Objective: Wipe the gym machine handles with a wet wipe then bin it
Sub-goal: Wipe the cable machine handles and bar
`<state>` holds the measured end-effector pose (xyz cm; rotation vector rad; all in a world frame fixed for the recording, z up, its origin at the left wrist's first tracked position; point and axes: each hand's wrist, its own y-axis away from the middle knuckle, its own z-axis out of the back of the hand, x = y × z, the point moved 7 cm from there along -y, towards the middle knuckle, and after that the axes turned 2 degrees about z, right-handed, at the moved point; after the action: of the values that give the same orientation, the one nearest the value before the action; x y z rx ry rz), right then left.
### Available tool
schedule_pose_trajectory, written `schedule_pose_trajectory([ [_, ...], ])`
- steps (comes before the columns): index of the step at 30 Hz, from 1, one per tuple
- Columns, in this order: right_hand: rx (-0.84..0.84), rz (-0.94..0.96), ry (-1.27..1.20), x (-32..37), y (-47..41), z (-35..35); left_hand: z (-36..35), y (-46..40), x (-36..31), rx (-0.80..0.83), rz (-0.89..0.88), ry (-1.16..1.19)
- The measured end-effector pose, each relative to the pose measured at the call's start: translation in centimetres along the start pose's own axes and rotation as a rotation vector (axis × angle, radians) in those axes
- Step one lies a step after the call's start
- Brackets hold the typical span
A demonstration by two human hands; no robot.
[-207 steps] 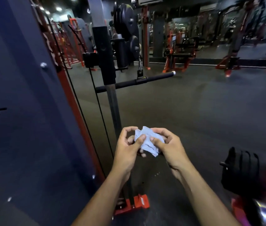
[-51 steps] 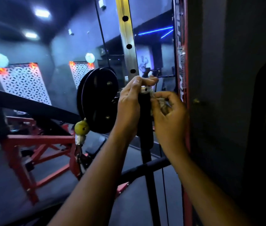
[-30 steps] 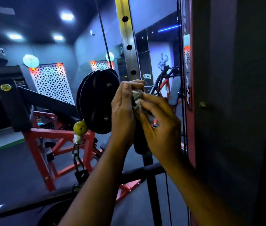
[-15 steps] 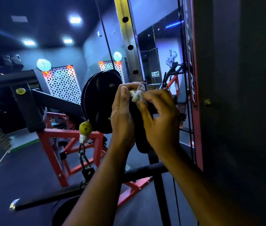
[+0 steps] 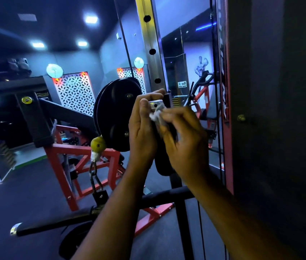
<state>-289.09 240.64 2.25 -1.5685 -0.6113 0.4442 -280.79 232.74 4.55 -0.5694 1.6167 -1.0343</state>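
A black upright handle (image 5: 164, 166) with a chrome end cap (image 5: 156, 105) juts from the cable machine's carriage at chest height. My left hand (image 5: 142, 132) grips the handle's upper part, thumb near the cap. My right hand (image 5: 184, 139) pinches a crumpled white wet wipe (image 5: 156, 115) and holds it against the handle just under the cap. Most of the handle's middle is hidden behind both hands. No bin shows in view.
A black pulley wheel (image 5: 114, 113) sits just left of my hands on the drilled steel upright (image 5: 151, 45). A yellow ball stop (image 5: 98, 144) and chain hang down to a long straight bar (image 5: 84, 216). A dark panel (image 5: 276, 109) stands at the right; red frames lie behind.
My right hand with the wipe has slid slightly down and right from the handle's top. My left hand keeps its grip. My head has shifted a little, moving the background leftward.
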Motion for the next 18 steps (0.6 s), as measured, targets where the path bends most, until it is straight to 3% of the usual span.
schedule_pose_trajectory([
  [3, 0.099, 0.027, 0.020, -1.1, 2.0, 0.4, -0.1, 0.0, 0.2, 0.006, -0.007, 0.010],
  [7, 0.015, -0.113, -0.072, -2.5, 0.7, 0.9, -0.1, 0.2, 0.7, 0.005, 0.003, 0.064],
  [10, -0.043, -0.038, -0.028, -0.8, -1.2, 0.3, -0.2, 0.1, 1.1, 0.028, 0.000, 0.173],
  [16, 0.144, 0.146, 0.100, -0.2, 1.7, 0.2, -0.3, 0.4, 1.0, 0.022, 0.025, 0.232],
  [18, 0.162, 0.099, 0.033, -1.1, 1.6, 0.6, -0.2, 0.4, 1.1, 0.010, 0.035, 0.210],
])
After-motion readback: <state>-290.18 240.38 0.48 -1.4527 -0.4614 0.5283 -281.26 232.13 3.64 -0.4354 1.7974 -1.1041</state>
